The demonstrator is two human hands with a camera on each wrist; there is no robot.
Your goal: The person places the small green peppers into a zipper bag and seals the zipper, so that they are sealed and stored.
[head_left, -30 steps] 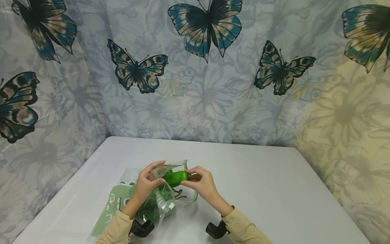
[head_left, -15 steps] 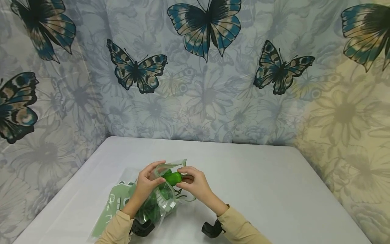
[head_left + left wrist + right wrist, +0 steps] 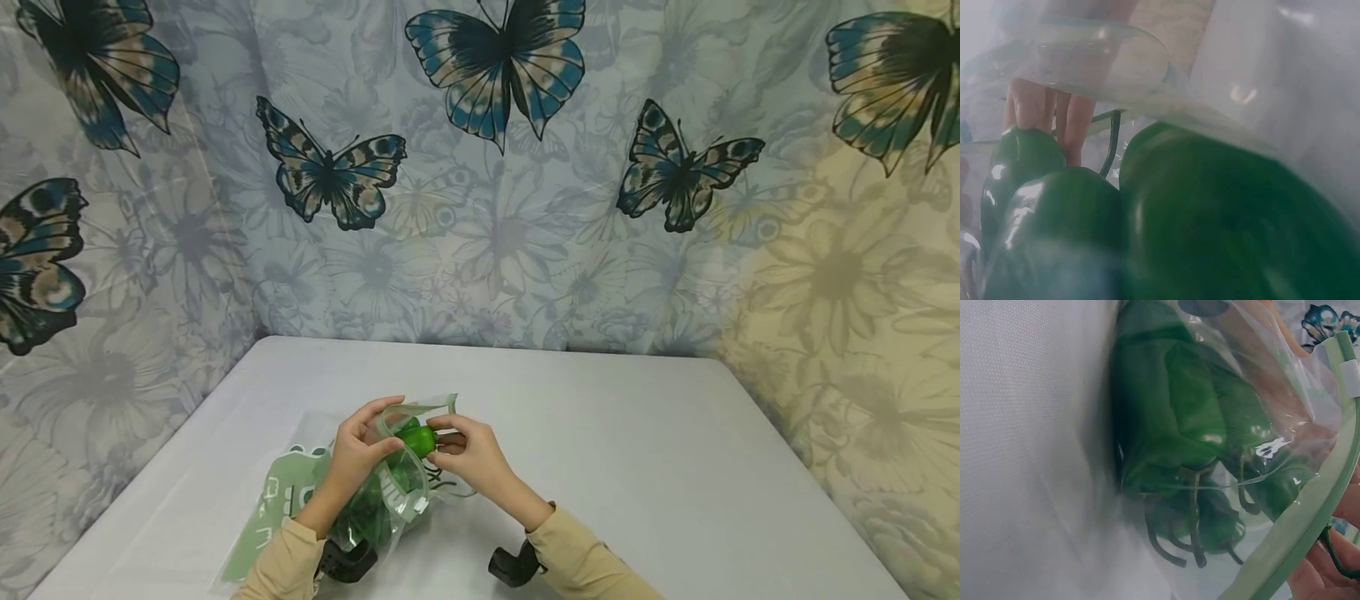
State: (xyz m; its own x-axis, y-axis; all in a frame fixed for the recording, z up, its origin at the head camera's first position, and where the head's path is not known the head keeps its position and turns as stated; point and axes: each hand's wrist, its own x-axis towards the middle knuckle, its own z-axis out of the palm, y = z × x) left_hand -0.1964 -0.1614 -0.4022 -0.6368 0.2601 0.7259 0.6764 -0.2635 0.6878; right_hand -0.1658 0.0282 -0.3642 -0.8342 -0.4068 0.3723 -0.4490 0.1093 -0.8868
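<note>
My left hand (image 3: 358,446) grips the mouth of a clear zip bag (image 3: 1310,522), holding its pale green zipper edge apart between thumb and fingers. Several glossy green peppers (image 3: 1172,406) with curved stems lie inside, seen through the plastic in the right wrist view. At the opening, my right hand (image 3: 476,452) pinches one green pepper (image 3: 421,442) by its stem end. Most of that pepper is within the bag, its far end hidden behind the rim and plastic. In the left wrist view, the right fingers (image 3: 1029,103) touch the top of this pepper.
A flat, clear plastic bag with a green printed design (image 3: 262,517) lies on the white table (image 3: 600,442) left of the peppers. Black wrist cameras (image 3: 348,561) sit by both sleeves. Butterfly-patterned cloth (image 3: 495,275) stands behind the table.
My right hand has moved left toward the bag, pushing the pepper deeper through the opening, so less of it shows. The left hand stays on the rim.
</note>
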